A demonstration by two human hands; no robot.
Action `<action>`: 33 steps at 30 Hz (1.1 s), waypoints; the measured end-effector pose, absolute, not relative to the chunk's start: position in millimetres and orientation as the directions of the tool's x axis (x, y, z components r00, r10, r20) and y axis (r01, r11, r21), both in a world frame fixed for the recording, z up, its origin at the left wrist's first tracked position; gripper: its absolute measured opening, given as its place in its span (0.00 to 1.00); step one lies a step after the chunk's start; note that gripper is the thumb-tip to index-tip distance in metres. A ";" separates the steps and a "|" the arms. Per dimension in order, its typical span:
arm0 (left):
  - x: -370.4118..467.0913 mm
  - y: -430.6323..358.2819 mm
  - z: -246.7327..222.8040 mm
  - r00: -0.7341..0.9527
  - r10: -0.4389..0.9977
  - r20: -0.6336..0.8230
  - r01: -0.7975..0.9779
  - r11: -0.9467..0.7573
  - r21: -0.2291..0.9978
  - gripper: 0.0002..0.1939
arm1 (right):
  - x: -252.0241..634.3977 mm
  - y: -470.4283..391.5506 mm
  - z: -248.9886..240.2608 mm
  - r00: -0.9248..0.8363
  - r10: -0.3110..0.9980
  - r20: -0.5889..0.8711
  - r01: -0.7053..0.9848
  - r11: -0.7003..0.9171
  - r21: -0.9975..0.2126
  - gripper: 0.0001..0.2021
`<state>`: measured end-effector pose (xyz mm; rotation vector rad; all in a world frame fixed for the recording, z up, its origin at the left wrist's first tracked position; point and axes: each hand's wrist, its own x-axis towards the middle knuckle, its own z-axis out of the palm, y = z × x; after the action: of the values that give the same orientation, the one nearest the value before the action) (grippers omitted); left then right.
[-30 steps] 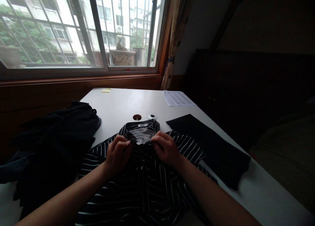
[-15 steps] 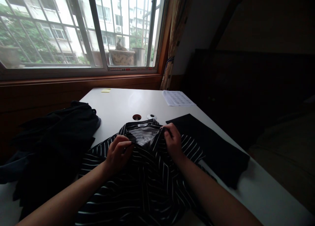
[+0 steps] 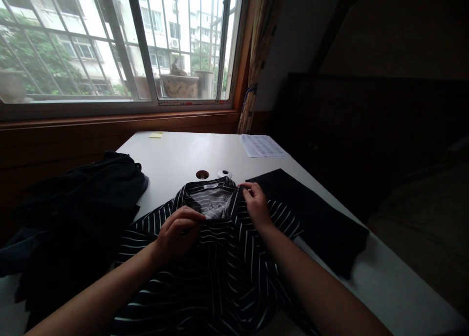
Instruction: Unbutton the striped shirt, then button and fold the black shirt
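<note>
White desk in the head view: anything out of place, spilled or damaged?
One oddity: the round hole in the white desk stands uncovered, with a white ring-shaped piece lying beside it, possibly its cover. I see no spill or damage.

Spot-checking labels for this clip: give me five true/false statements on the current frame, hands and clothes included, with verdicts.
1. The right hand pinches the striped shirt by the edge of its neck opening. True.
2. The left hand rests on the dark clothes pile. False: the left hand is at the front edge of the shirt's neck opening.
3. A flat dark cloth lies to the right of the shirt's collar. True.
4. The yellow note lies at the near edge of the table. False: the yellow note is by the far edge of the table.
5. Printed sheets lie beyond the dark cloth. True.
</note>
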<state>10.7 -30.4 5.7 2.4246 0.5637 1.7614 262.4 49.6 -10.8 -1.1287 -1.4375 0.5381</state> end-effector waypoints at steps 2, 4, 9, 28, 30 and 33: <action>10.5 -30.0 6.4 0.250 0.358 0.899 0.243 -0.922 0.300 0.19 | 262.6 50.6 -11.9 0.136 0.862 0.489 0.331 0.426 -0.842 0.10; 9.8 -30.4 7.1 0.256 0.387 0.886 0.292 -0.905 0.310 0.19 | 262.2 50.3 -11.3 0.133 0.860 0.493 0.338 0.428 -0.838 0.10; 8.3 -30.3 8.6 0.250 0.437 0.864 0.452 -0.842 0.295 0.15 | 260.6 46.0 -3.4 0.137 0.848 0.513 0.360 0.440 -0.823 0.09; 2.9 -20.5 5.6 0.046 0.588 0.808 0.548 -0.691 0.471 0.06 | 269.1 -6.8 71.1 -0.779 0.606 0.160 0.404 0.681 -0.611 0.07; 0.0 -16.9 3.2 0.000 0.616 0.788 0.531 -0.667 0.522 0.06 | 270.7 -1.8 66.1 -0.770 0.614 0.173 0.407 0.681 -0.608 0.04; -4.5 -10.6 1.6 -0.087 0.682 0.727 0.434 -0.631 0.643 0.04 | 280.6 8.9 66.2 -0.713 0.683 0.160 0.413 0.593 -0.691 0.03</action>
<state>-4.5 -10.6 1.6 1.9725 1.2320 1.7940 280.6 8.9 66.2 -0.8789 -2.4127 0.8958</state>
